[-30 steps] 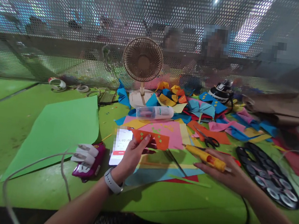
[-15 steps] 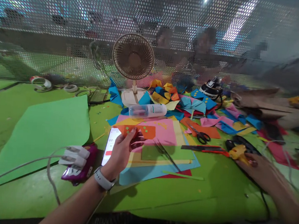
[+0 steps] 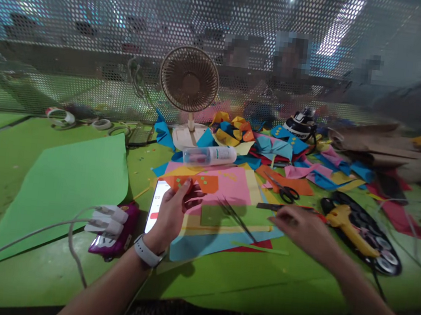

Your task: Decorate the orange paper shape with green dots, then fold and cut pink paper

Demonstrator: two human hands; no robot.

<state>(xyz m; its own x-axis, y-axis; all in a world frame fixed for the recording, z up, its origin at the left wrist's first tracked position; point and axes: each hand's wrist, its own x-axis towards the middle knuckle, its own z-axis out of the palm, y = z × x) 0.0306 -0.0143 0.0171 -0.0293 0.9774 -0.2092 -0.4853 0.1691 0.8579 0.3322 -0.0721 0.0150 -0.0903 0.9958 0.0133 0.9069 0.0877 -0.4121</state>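
Note:
My left hand (image 3: 176, 205) is closed on an orange paper strip (image 3: 210, 183) that carries small green squares, held above the colored sheets. Just over the utility knife (image 3: 265, 206), part of which it hides, my right hand (image 3: 297, 226) hovers with loosely bent fingers and nothing visible in them. Left of those fingers, a pair of tweezers (image 3: 239, 218) lies on a green paper piece (image 3: 210, 215). To the right, a yellow glue gun (image 3: 351, 230) rests on a black tray with round wells (image 3: 389, 246). Beneath my left hand is a lit phone (image 3: 155, 212), partly covered.
Scissors (image 3: 288, 194) lie on orange paper behind the knife. A clear bottle (image 3: 210, 155), a fan (image 3: 189, 80) and folded paper pieces (image 3: 231, 132) stand farther back. At left are a large green sheet (image 3: 76, 178) and white plugs (image 3: 108, 222) with cables on a purple device (image 3: 129, 229).
My right hand has let go of the yellow glue gun and moved left, over the utility knife. My left hand stays in place with the orange paper strip.

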